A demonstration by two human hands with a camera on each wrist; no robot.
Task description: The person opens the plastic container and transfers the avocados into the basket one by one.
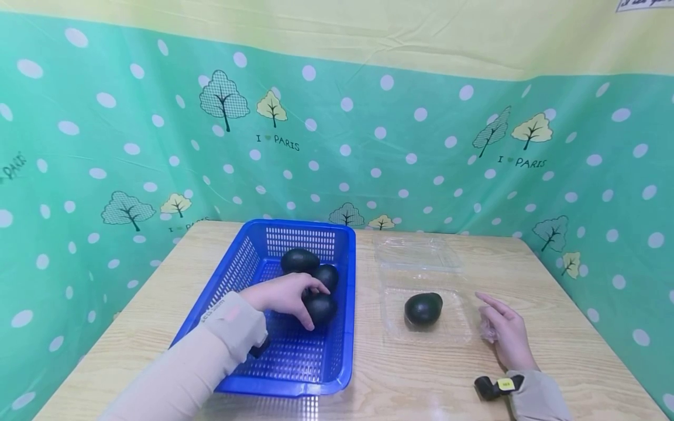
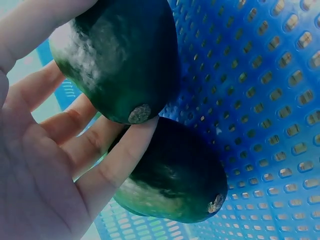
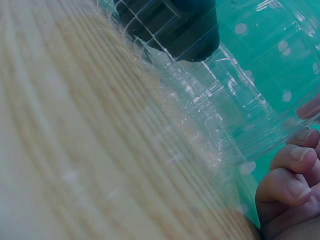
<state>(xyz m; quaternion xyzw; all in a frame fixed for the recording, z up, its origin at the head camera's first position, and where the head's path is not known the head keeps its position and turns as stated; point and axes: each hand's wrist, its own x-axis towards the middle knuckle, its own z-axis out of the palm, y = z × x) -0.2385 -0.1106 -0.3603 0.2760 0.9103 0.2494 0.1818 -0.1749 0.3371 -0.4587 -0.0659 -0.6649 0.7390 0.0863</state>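
Left hand (image 1: 284,295): nearest the head camera with its beige sleeve, reaching into the basket; fingers (image 2: 117,160) curl round the front avocado, grasping it.
Front avocado (image 1: 321,308): dark green, in the middle of the basket, under the left fingertips; in the left wrist view it sits against the palm, stem scar showing.
Second avocado (image 1: 327,276): just behind the front one, touching it or nearly so; I cannot tell which.
Third avocado (image 1: 299,261): at the far end of the basket, beside the second.
Basket (image 1: 295,374): blue, perforated plastic, on the left half of the table.
Right hand (image 1: 506,334): resting on the table at the right edge of the clear box, fingers loosely bent, gripping nothing; whether the fingertips touch the plastic I cannot tell.
Clear box (image 1: 453,336): transparent clamshell, lid (image 1: 416,252) folded open toward the far side, right of the basket.
Boxed avocado (image 1: 423,309): lying in the near tray of the clear box, well apart from the three in the basket.
Table (image 1: 421,380): pale wood grain.
Backdrop (image 1: 421,152): green cloth with white dots and small trees, yellow band on top.
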